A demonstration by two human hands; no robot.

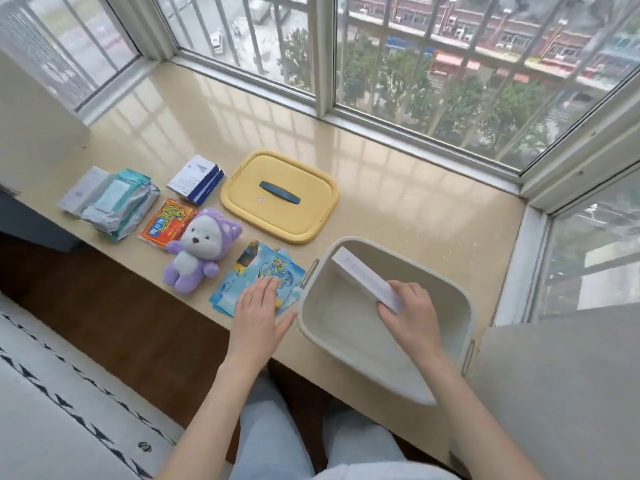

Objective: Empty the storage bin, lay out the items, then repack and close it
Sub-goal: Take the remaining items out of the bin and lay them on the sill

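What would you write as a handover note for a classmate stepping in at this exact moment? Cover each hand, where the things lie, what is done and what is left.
Right hand: gripping a white box inside the open storage bin.
Left hand: open, flat over the blue picture cards beside the bin.
On the sill: yellow lid off, handle up; purple plush toy; orange packet; blue-and-white boxes; wipe packs.
Done: lid off, items laid out.
Left: whether the white box is going in or coming out cannot be told; the laid-out items go back in the bin, then the lid.
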